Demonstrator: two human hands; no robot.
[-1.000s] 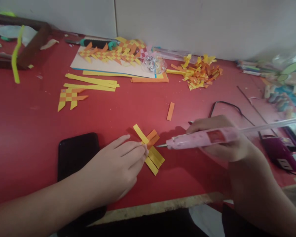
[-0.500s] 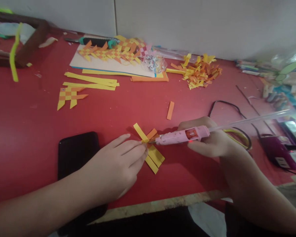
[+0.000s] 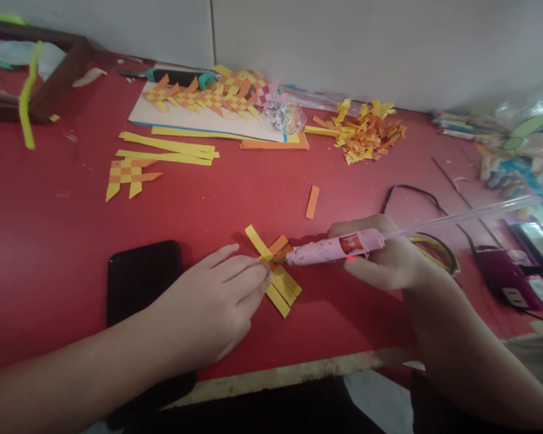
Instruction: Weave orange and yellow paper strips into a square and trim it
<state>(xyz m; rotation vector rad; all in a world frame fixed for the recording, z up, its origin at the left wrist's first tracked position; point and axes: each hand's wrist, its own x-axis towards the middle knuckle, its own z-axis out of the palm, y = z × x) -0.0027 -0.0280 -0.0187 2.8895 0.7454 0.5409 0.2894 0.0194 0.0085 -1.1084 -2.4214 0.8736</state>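
Observation:
My right hand (image 3: 375,253) is wrapped round a pink hot glue gun (image 3: 323,248), a clear glue stick (image 3: 466,215) jutting from its back end. The gun's nozzle points left, at or just over a small piece of interlaced yellow and orange paper strips (image 3: 286,284). My left hand (image 3: 230,295) holds that piece on the table by its left side, fingertips pressed on it and covering part of it. Whether glue is flowing cannot be made out. A loose orange strip (image 3: 312,202) lies just beyond the gun.
A black phone (image 3: 143,277) lies under my left forearm. Farther off are a woven paper fish (image 3: 129,175), yellow strips (image 3: 172,144), a craft knife (image 3: 176,77) and a heap of paper scraps (image 3: 368,132). A cable (image 3: 416,187) and a purple box (image 3: 502,277) are on the right.
Almost nothing differs. The glue gun and both hands keep their places at the paper strips, with only a very slight shift of the view.

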